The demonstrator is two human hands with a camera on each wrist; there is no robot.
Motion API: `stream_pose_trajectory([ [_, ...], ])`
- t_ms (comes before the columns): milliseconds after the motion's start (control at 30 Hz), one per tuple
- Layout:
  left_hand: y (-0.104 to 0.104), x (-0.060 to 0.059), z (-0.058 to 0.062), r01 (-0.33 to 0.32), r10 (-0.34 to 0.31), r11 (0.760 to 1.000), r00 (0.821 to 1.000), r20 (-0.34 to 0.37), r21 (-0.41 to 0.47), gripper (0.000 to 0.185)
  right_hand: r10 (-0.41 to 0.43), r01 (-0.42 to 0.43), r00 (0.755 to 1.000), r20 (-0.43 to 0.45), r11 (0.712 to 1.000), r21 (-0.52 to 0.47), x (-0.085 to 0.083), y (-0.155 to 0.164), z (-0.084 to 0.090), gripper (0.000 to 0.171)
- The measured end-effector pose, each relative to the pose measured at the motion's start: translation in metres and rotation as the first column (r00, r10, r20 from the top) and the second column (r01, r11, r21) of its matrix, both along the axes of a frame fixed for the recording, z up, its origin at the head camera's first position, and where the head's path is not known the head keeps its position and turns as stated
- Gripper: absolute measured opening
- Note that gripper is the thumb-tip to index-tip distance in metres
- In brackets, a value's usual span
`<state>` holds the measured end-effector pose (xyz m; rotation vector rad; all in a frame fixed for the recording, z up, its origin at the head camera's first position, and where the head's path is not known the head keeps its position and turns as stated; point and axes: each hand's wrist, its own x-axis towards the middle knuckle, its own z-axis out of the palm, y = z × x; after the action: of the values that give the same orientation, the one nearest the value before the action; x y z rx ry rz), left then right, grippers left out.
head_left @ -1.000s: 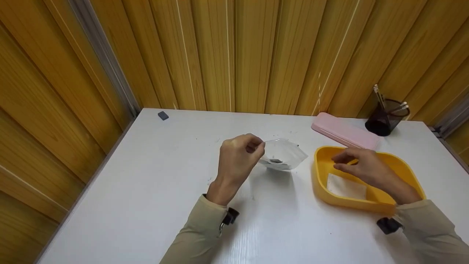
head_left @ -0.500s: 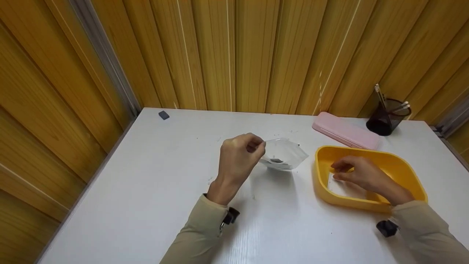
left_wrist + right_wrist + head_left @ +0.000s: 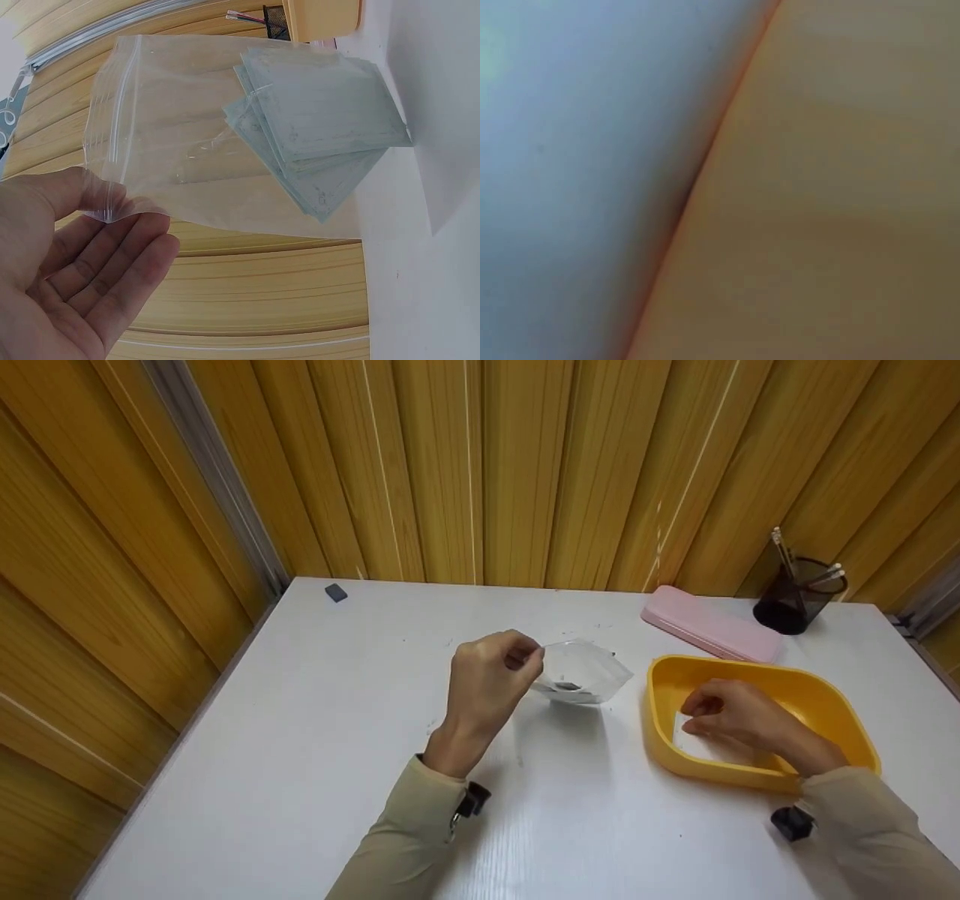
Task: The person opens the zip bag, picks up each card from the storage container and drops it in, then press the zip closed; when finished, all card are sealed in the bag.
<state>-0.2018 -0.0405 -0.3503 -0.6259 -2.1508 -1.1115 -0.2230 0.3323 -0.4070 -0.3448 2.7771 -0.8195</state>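
My left hand [image 3: 491, 694] pinches the top edge of a clear zip-lock bag [image 3: 592, 664] and holds it up over the table. In the left wrist view, several pale bluish-white flat squares [image 3: 330, 112] lie fanned at the bag's lower end, which touches the table. My right hand [image 3: 739, 720] is inside the yellow bin [image 3: 847, 735], its curled fingertips at the left edge of a flat white piece [image 3: 712, 748] on the bin's floor. Whether they grip it cannot be made out. Only the bin's wall and the table show in the right wrist view.
Behind the bin lies a pink pencil case [image 3: 712, 624]. A black mesh pen cup [image 3: 799, 598] with several pencils stands at the back right. A small dark block [image 3: 336, 592] sits at the back left of the white table [image 3: 300, 720]. Yellow wood-look panels [image 3: 514, 472] close off the back.
My right hand has lowered into the bin, down to the flat white piece. The left hand keeps the bag in nearly the same place.
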Motion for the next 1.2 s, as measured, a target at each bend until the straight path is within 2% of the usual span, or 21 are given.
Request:
stream_pose_trajectory([
  [400, -0.0003, 0.0008, 0.0003, -0.002, 0.002, 1.0, 1.0, 0.026, 0.0, 0.005, -0.011, 0.011, 0.999, 0.043, 1.0, 0.011, -0.001, -0.0014, 0.0014, 0.024],
  [567, -0.0007, 0.0004, 0.0, 0.006, -0.006, 1.0, 1.0, 0.02, 0.003, 0.005, 0.042, -0.042, 0.999, 0.021, 0.999, -0.015, -0.0027, -0.002, 0.0023, 0.036],
  [700, -0.0009, 0.0003, 0.0, 0.014, -0.015, 1.0, 1.0, 0.005, 0.007, 0.006, 0.078, -0.078, 0.997, -0.007, 0.997, -0.014, -0.0028, -0.0023, 0.0033, 0.037],
  [967, -0.0007, -0.0004, -0.0007, 0.014, -0.014, 1.0, 1.0, 0.002, 0.013, 0.006, 0.027, -0.026, 0.998, 0.051, 1.0, -0.002, -0.0035, -0.0012, 0.0031, 0.034],
  [1200, -0.0011, -0.0007, -0.0003, 0.015, -0.015, 1.0, 1.0, 0.011, 0.013, 0.005, 0.015, -0.014, 1.0, 0.021, 1.0, -0.021, -0.0023, 0.0007, 0.0073, 0.026],
])
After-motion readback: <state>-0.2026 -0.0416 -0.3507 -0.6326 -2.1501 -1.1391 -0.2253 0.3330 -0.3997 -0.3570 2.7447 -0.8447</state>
